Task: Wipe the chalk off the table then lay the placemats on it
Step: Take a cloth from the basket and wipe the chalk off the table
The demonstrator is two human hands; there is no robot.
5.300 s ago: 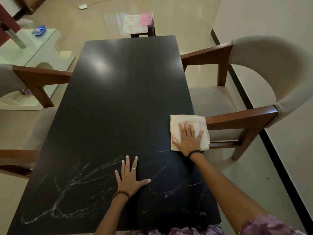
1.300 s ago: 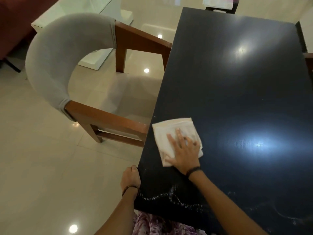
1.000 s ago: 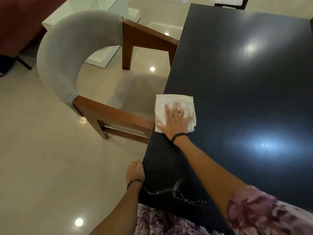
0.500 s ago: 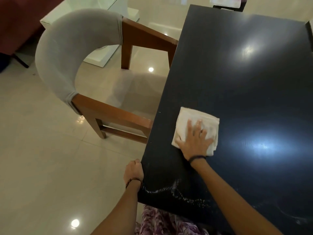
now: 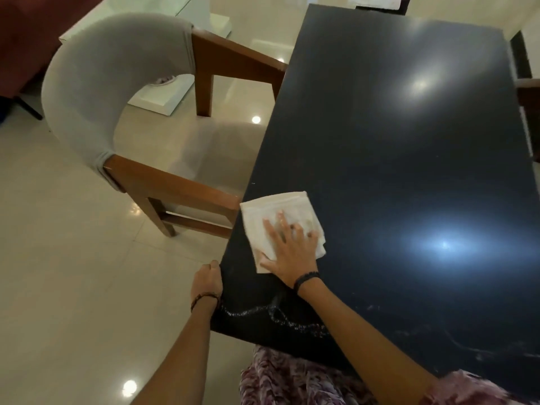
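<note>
One folded white cloth (image 5: 280, 223), black table (image 5: 394, 147)

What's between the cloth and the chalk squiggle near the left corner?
Head view: the right hand pressing the cloth and its wrist lie over that stretch; beside them bare dark table down to the chalk marks.

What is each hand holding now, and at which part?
The right hand presses flat on the near half of the white cloth without gripping it. The left hand grips the left edge of the black table near its near corner.
</note>
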